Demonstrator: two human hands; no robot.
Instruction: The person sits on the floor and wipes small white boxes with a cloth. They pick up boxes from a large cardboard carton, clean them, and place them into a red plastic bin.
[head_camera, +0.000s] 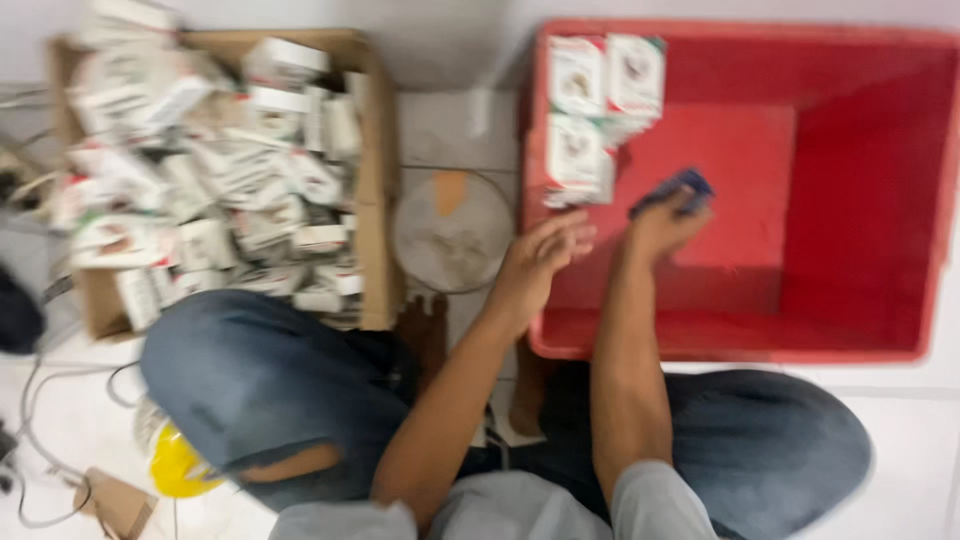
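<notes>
A brown cardboard box (375, 180) is sitting at the left, heaped with small white packets (220, 170) lying at all angles. In the red tub (850, 200) at the right, three white packets with green and red corners (590, 110) are standing side by side in its far left corner, blurred.

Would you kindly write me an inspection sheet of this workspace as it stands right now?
Surface: pale tiled floor; person sits cross-legged on it.
Job's things: red bin holds three small white boxes in its far left corner; small dark blue object in right hand.
Clutter: cardboard box heaped with white boxes; round grey disc; yellow object.
Grippers: left hand open, at the bin's left rim; right hand shut on the blue object.
Cables: grey cables at the left.
Surroundings: blurred; nothing seen.
</notes>
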